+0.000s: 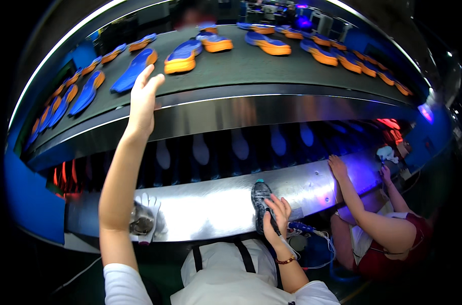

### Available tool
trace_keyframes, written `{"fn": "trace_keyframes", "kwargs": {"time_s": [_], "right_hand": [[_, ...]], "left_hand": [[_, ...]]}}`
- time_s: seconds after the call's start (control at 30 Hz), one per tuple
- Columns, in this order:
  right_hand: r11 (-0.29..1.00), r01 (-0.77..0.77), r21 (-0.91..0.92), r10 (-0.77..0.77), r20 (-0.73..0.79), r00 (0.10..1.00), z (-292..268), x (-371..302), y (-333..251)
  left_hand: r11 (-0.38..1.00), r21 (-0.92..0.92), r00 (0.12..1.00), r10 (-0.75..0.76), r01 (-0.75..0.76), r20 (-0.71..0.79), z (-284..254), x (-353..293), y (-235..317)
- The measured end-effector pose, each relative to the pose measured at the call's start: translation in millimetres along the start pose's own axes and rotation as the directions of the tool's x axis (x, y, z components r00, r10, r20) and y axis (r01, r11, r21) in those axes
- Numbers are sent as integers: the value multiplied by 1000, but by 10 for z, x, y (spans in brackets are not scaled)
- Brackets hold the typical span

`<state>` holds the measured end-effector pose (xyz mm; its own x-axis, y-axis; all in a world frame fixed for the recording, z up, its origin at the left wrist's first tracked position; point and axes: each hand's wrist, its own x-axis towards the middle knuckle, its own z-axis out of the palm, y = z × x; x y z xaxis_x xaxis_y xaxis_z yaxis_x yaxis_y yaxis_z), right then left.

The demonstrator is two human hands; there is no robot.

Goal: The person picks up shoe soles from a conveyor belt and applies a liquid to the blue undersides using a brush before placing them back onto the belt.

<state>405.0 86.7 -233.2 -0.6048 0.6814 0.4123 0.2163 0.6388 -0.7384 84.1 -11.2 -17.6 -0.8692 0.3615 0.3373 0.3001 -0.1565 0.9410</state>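
Right hand at the black shoe, left hand stretched out to a blue sole.

Nearest, the right hand (278,213) lies over the side of the black shoe (260,201), fingers loosely spread and thumb apart; whether it grips cannot be told. The shoe rests on the metal tabletop (210,203), teal end away from the person; a light, steady touch should keep it from skidding on that smooth surface. Farther off, the left hand (145,96) has its fingers extended and parted, with no hold visible, beside the blue sole (134,73) on the belt (233,71); contact is unclear. Pinching a sole by its edges would probably spare its faces and leave neighbouring soles undisturbed.
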Motion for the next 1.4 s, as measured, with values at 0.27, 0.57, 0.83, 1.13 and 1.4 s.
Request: {"fn": "trace_keyframes", "kwargs": {"time_s": [0.27,0.57,0.83,1.13,1.4], "right_hand": [[999,-46,3,46,-55,997,-113,14,18],[990,-115,-83,110,-63,992,-148,-30,286],[1000,25,9,-25,1,1000,179,176,175],[999,27,19,-28,28,999,100,120,115],[999,22,33,-22,12,1000,12,8,221]], "left_hand": [[251,966,990,-113,-58,89,713,1005,-90],[307,951,990,-143,41,4,1207,1359,-285],[183,980,996,-41,-76,85,1188,1409,-387],[68,983,980,-98,-168,174,1251,1399,-324],[20,987,977,-141,-159,160,1265,1389,-287]]}}
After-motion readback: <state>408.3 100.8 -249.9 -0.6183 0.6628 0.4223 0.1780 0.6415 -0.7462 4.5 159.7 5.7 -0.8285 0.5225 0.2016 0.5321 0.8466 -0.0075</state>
